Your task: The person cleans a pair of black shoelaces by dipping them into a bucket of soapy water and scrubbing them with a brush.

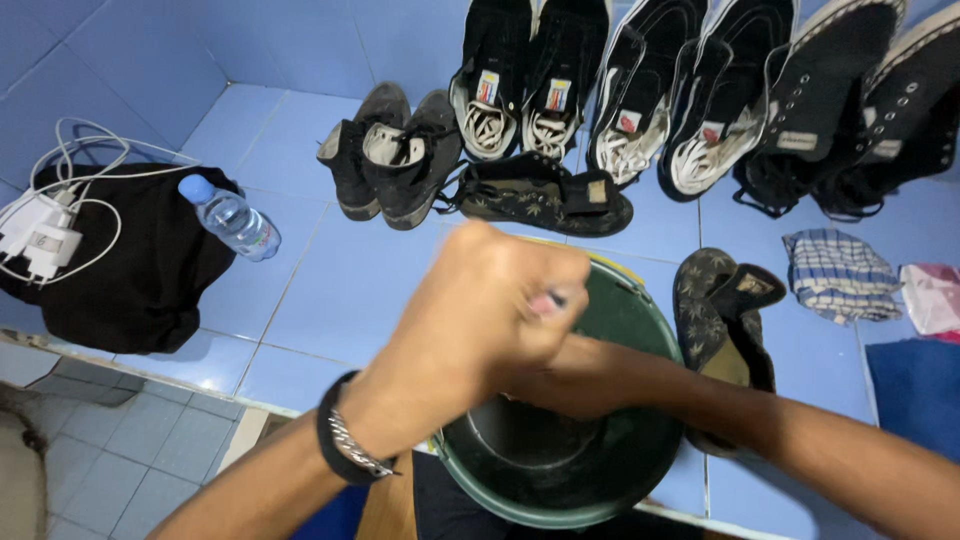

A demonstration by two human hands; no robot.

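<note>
My left hand [490, 310] is closed in a blurred fist over a dark green bucket [655, 330], a small pink and white object [550, 299] poking out between its fingers. A black band and a metal bracelet [350, 445] circle that wrist. My right forearm [720, 405] reaches in from the lower right across the bucket's mouth. Its hand is hidden behind the left fist. The bucket's inside looks dark; I cannot tell what it contains.
Several black shoes [640, 90] stand in a row against the blue tiled wall. Two leaf-patterned slip-ons lie near the bucket [540, 200] [720, 310]. Left: a water bottle [232, 220], black cloth [140, 280] and white chargers [40, 235]. Right: checked [838, 275], pink [930, 295] and blue [915, 385] cloths.
</note>
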